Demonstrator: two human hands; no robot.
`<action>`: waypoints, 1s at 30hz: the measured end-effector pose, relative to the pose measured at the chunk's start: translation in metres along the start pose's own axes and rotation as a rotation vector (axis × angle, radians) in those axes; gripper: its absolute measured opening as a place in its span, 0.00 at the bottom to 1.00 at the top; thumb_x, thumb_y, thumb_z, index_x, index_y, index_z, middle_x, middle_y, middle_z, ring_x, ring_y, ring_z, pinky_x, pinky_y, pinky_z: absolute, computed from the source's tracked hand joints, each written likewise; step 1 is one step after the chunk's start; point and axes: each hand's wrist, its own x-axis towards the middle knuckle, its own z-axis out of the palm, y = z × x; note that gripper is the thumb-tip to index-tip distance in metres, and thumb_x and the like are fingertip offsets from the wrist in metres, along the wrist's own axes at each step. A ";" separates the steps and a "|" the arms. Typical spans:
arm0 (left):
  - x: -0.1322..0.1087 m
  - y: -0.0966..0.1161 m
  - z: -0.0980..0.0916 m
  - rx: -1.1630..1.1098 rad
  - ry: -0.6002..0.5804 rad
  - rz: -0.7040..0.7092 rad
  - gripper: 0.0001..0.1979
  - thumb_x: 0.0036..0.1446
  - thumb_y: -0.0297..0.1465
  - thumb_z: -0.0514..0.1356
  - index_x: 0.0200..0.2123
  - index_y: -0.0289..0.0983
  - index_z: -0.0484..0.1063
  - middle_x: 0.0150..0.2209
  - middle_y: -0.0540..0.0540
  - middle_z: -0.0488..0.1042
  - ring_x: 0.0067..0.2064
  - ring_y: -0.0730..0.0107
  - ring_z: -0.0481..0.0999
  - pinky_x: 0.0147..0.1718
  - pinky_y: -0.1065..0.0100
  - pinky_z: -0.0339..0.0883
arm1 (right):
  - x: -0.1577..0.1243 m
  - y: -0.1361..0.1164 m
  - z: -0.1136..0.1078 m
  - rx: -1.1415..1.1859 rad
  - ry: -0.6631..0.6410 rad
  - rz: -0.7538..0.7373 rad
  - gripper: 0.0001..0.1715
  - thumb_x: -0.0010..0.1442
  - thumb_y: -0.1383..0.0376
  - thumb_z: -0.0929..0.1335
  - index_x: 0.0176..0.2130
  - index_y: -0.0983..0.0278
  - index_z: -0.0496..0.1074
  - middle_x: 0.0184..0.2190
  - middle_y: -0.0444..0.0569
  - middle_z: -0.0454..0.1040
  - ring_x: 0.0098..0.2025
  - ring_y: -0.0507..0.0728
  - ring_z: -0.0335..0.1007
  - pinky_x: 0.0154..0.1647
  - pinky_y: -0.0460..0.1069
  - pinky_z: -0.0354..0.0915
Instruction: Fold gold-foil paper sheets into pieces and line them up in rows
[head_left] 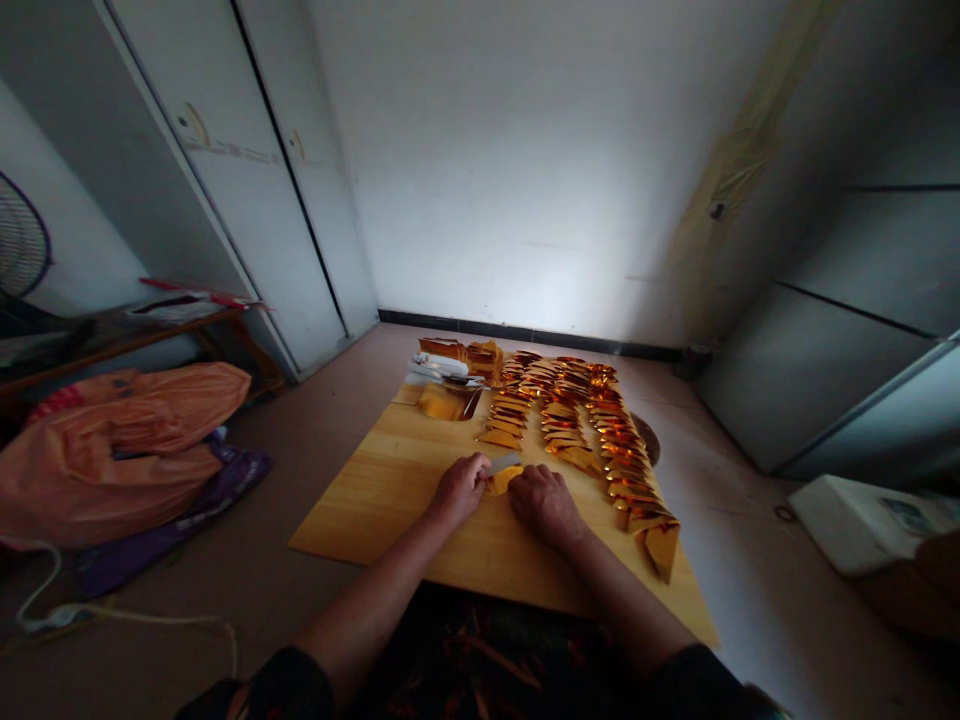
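Observation:
Over the wooden board point(390, 490), my left hand point(461, 490) and my right hand point(547, 505) face each other, fingers closed. Between them is a small piece of gold foil paper point(504, 482), pinched at both ends. A flat greyish-white edge point(502, 463) shows just behind it; I cannot tell whether it is part of the same paper. Beyond my hands stand rows of folded gold foil papers point(506, 415), and a longer row point(626, 470) runs down the board's right side. A flat stack of gold sheets point(446, 402) lies at the back left.
A white bundle point(439, 366) rests behind the stack. Left on the floor are an orange bag point(112, 440), a purple bag point(172, 530) and a white cord point(150, 617). A white box point(847, 520) stands to the right, with a wall point(525, 180) behind the board.

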 end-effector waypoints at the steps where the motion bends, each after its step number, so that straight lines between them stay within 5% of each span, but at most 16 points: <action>1: 0.000 0.002 -0.001 0.028 0.004 0.019 0.12 0.49 0.16 0.54 0.33 0.37 0.68 0.31 0.50 0.72 0.35 0.71 0.71 0.35 0.71 0.63 | 0.000 0.001 0.000 0.002 0.000 -0.003 0.11 0.65 0.61 0.61 0.39 0.60 0.72 0.40 0.50 0.70 0.44 0.57 0.62 0.40 0.49 0.54; 7: -0.002 0.013 -0.007 0.277 -0.063 0.203 0.09 0.55 0.22 0.56 0.25 0.37 0.71 0.28 0.47 0.72 0.34 0.67 0.70 0.35 0.67 0.60 | 0.001 0.001 0.000 0.025 0.007 0.020 0.10 0.64 0.63 0.62 0.44 0.59 0.71 0.40 0.49 0.71 0.44 0.56 0.62 0.41 0.49 0.54; 12: -0.011 0.020 -0.013 0.415 -0.093 0.296 0.09 0.58 0.25 0.55 0.28 0.37 0.73 0.28 0.45 0.74 0.35 0.64 0.71 0.37 0.63 0.58 | 0.001 0.000 -0.001 -0.007 -0.027 0.007 0.12 0.66 0.64 0.61 0.37 0.59 0.73 0.38 0.48 0.71 0.43 0.56 0.62 0.39 0.49 0.54; 20: -0.027 0.023 -0.018 0.356 -0.036 0.269 0.06 0.59 0.30 0.56 0.33 0.39 0.73 0.36 0.46 0.78 0.38 0.65 0.73 0.43 0.60 0.56 | -0.004 0.025 0.006 0.125 0.056 -0.197 0.12 0.66 0.60 0.62 0.43 0.56 0.74 0.43 0.46 0.71 0.46 0.54 0.61 0.45 0.49 0.53; 30: -0.020 0.016 -0.016 0.323 -0.019 0.237 0.08 0.60 0.28 0.55 0.34 0.40 0.74 0.31 0.48 0.77 0.37 0.67 0.73 0.49 0.58 0.53 | 0.006 0.024 0.002 0.112 0.047 -0.210 0.11 0.65 0.61 0.63 0.40 0.58 0.75 0.39 0.47 0.72 0.44 0.55 0.62 0.42 0.49 0.51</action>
